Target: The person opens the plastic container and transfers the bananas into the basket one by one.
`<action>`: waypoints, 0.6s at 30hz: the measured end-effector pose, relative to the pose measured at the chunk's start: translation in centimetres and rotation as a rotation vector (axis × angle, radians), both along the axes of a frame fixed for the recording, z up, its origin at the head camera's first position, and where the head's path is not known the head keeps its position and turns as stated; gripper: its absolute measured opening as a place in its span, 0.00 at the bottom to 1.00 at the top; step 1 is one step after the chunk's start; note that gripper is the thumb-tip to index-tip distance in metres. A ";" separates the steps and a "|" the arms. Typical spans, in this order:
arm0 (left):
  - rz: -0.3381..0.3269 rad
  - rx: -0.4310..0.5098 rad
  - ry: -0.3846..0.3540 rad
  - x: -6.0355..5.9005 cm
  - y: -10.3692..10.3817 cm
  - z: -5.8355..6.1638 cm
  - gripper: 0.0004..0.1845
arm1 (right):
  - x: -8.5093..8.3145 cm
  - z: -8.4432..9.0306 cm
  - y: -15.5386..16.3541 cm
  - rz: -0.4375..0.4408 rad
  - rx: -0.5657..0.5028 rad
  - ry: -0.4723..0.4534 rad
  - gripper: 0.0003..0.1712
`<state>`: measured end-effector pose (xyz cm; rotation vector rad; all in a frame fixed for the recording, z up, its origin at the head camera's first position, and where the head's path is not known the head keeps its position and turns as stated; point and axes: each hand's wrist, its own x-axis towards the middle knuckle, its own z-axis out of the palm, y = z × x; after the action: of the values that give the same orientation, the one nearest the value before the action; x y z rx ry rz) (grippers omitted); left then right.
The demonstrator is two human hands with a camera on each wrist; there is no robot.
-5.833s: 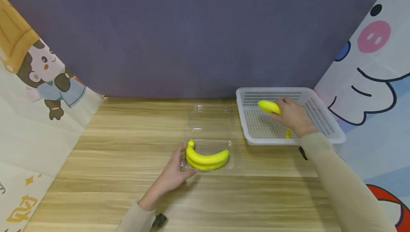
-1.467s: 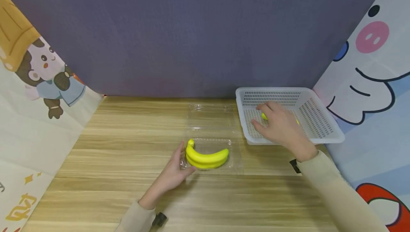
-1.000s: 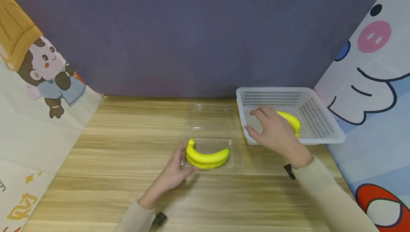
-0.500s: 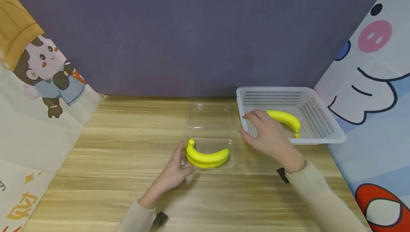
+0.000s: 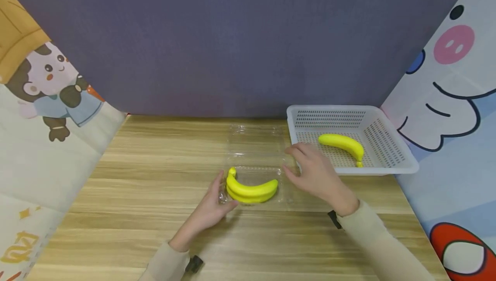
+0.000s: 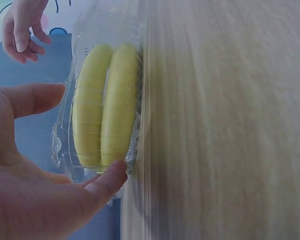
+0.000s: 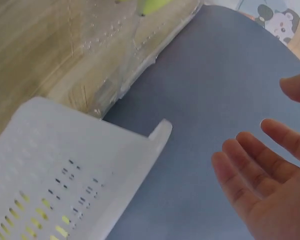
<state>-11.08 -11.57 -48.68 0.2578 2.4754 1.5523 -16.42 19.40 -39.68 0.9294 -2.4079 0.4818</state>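
Note:
Two yellow bananas lie side by side in a clear plastic clamshell container, whose lid lies folded back away from me. My left hand holds the container at its left end; the left wrist view shows the thumb against a corner beside the bananas. Over the near left corner of a white perforated basket hovers my right hand, fingers spread and holding nothing. One banana lies inside that basket. From the right wrist, the basket's wall appears apart from my fingers.
The wooden table ends at a dark grey panel behind. Cartoon-printed sheets stand on the left and right. The basket stands close to the right sheet and the back panel.
Earlier my right hand held a banana over the basket; the banana now lies in it. The hand has since moved left and toward me. My left hand has stayed at the container.

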 end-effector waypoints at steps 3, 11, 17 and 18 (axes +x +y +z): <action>0.002 -0.008 -0.001 -0.1 0.0 -0.1 0.55 | 0.1 -0.2 -0.4 0.014 0.005 -0.031 0.24; 0.001 -0.009 -0.007 0.1 0.1 0.2 0.55 | 0.5 -0.3 -1.4 0.007 0.043 -0.110 0.22; 0.001 -0.014 -0.007 0.2 0.1 0.3 0.55 | 0.6 -0.5 -2.1 0.015 0.081 -0.124 0.23; 0.002 -0.014 -0.007 0.2 0.2 0.3 0.55 | 0.6 -0.6 -2.1 0.016 0.087 -0.124 0.23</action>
<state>-10.91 -11.41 -48.41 0.2476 2.4811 1.5338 -15.82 17.25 -40.26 0.9830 -2.5531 0.4562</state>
